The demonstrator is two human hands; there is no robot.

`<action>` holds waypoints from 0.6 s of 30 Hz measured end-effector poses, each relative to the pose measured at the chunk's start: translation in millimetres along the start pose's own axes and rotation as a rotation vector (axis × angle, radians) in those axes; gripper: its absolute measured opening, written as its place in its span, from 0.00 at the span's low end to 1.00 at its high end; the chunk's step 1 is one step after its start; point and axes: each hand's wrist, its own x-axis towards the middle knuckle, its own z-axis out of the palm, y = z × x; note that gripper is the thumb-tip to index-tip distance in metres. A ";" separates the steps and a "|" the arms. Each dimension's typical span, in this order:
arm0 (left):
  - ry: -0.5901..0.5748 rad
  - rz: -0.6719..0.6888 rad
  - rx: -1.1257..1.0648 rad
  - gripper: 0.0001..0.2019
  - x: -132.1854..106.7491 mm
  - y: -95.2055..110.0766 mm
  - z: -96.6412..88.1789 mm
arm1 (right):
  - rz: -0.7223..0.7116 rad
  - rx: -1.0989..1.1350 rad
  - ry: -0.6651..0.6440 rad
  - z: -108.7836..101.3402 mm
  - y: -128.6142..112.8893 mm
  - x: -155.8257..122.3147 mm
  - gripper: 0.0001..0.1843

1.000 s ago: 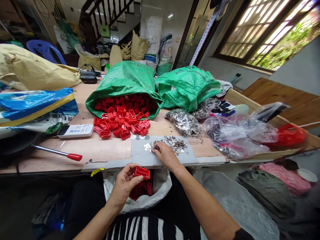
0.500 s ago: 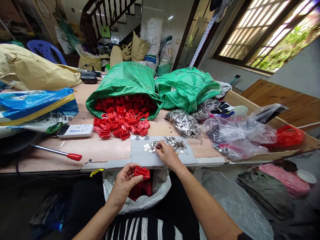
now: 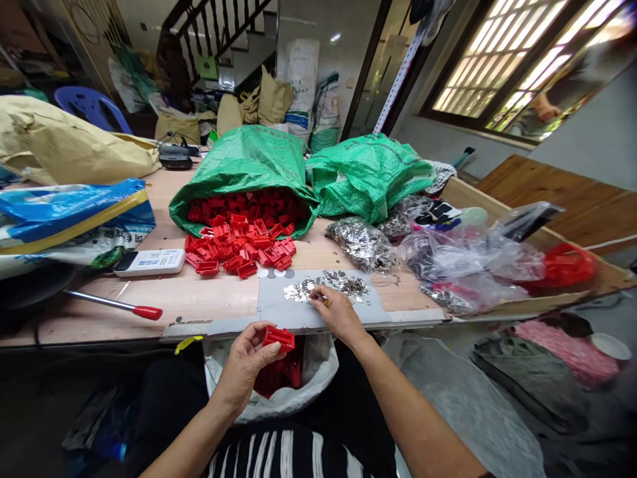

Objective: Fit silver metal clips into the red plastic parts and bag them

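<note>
My left hand (image 3: 243,365) grips a small red plastic case (image 3: 279,338), open side up, just in front of the table edge. Below it, an open white sack (image 3: 318,382) on my lap contains more red cases. On a grey mat lies a heap of small shiny metal pieces (image 3: 348,284). At the near left side of that heap, my right hand (image 3: 338,315) has thumb and fingers pinched together. Something small and yellowish shows by its fingers, and what the fingertips hold is hidden. Red cases (image 3: 239,245) spill from a green woven bag (image 3: 249,156) farther back.
Clear bags of metal parts (image 3: 361,244) and a wooden tray with plastic bags (image 3: 472,252) stand to the right. A white box-shaped device (image 3: 150,262) and a red-tipped lever (image 3: 148,312) are at left. A person's arm (image 3: 547,106) shows outside the window.
A person has come into sight outside the window. Both my hands stay nearly in place, the left with the red case, the right at the metal pieces. The view shifts slightly.
</note>
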 end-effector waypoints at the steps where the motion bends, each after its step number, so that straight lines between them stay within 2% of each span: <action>1: -0.001 -0.002 0.000 0.20 -0.3 0.1 0.0 | 0.007 -0.001 0.019 -1.3 2.3 -0.7 0.06; 6: -0.007 -0.010 -0.012 0.19 -0.5 0.0 2.4 | 0.000 -0.054 0.025 -3.9 9.0 -3.6 0.06; 10: 0.013 -0.013 -0.017 0.20 -1.4 0.7 5.4 | -0.032 -0.134 -0.035 0.6 2.9 -1.8 0.05; 15: 0.022 -0.013 0.002 0.20 -4.9 3.4 6.4 | 0.013 -0.191 -0.111 4.8 -5.6 4.5 0.03; 18: 0.071 -0.002 0.026 0.22 -6.9 3.6 8.2 | 0.033 -0.207 -0.108 4.3 -7.5 2.7 0.03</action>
